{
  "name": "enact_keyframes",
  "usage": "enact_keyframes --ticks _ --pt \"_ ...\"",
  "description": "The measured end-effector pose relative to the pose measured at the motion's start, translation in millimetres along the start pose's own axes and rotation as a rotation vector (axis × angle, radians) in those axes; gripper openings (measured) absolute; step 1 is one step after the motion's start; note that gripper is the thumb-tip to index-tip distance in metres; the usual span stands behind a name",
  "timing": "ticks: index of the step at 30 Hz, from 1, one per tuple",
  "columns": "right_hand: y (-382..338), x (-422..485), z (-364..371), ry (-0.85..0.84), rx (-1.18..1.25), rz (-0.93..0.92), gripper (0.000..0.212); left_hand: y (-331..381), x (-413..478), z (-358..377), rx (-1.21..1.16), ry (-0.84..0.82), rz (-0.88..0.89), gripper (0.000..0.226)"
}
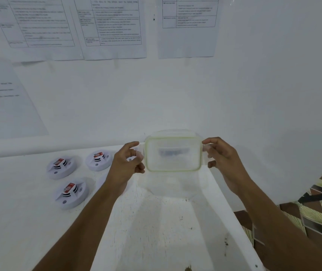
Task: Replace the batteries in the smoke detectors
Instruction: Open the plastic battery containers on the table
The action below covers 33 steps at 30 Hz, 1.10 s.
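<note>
A clear plastic container lid (173,154) with a pale green seal hangs in the air above the table's far right corner. My left hand (127,163) pinches its left clip flap and my right hand (222,159) pinches its right clip flap. Below the lid the clear container body (172,187) stands on the white table (156,231); what it holds cannot be made out. Three white round smoke detectors (61,167) (99,160) (71,193) lie to the left, each with a red-labelled battery in it. Another detector is mostly hidden behind my left hand.
The table meets a white wall carrying printed sheets (115,26). The table's right edge drops to a patterned tile floor (316,212).
</note>
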State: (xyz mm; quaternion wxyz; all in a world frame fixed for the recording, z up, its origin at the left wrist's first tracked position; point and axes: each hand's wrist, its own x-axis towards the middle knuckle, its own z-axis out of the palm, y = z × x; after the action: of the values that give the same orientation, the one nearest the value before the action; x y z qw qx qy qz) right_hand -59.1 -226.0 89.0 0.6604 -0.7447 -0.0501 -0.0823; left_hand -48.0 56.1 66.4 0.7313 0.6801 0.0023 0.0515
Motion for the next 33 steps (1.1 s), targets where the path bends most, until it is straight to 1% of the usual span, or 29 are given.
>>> enact_keyframes --ticks 3,5,6,8,12,16,19,21,22,24,25,26,28,30,31,33 --pt "7 -5 4 0.011 0.194 0.04 0.014 -5 -2 3 -0.174 -0.017 -0.061 0.028" --pt "15 -7 6 0.029 0.224 0.066 0.015 -8 -3 7 -0.234 -0.014 -0.087 0.025" --pt "19 -8 8 0.039 0.22 0.077 0.015 -11 -3 8 -0.202 -0.012 -0.081 0.025" --pt "28 -9 10 0.054 0.152 0.08 0.018 -18 -3 10 -0.046 -0.004 -0.047 0.027" --pt "45 -15 13 0.07 -0.118 0.068 0.026 -35 -5 6 0.263 -0.008 0.013 0.037" --pt "59 -20 15 0.075 -0.298 0.077 0.03 -48 -11 2 0.52 -0.048 0.081 0.043" --pt "65 -19 14 0.082 -0.364 0.09 0.033 -54 -13 1 0.569 -0.05 0.125 0.044" --pt "67 -15 12 0.096 -0.384 0.115 0.031 -54 -12 2 0.554 -0.049 0.12 0.043" --pt "66 -13 10 0.081 -0.355 0.152 0.027 -53 -11 2 0.538 -0.054 0.105 0.042" --pt "69 -9 4 0.02 -0.219 0.24 0.02 -51 -8 4 0.479 -0.089 0.028 0.041" --pt "70 -8 0 -0.002 -0.153 0.274 0.017 -51 -7 4 0.434 -0.128 -0.02 0.045" --pt "71 -8 -5 -0.007 -0.098 0.298 0.016 -52 -7 4 0.388 -0.18 -0.056 0.054" --pt "69 -9 -16 0.027 0.014 0.325 0.015 -56 -5 5 0.353 -0.302 -0.084 0.085" --pt "64 -11 -32 0.077 0.109 0.334 0.018 -62 -2 9 0.423 -0.397 -0.065 0.113" --pt "61 -11 -43 0.098 0.132 0.33 0.019 -65 0 11 0.47 -0.417 -0.05 0.121" --pt "55 -12 -65 0.129 0.148 0.316 0.022 -69 4 16 0.511 -0.411 -0.027 0.125"
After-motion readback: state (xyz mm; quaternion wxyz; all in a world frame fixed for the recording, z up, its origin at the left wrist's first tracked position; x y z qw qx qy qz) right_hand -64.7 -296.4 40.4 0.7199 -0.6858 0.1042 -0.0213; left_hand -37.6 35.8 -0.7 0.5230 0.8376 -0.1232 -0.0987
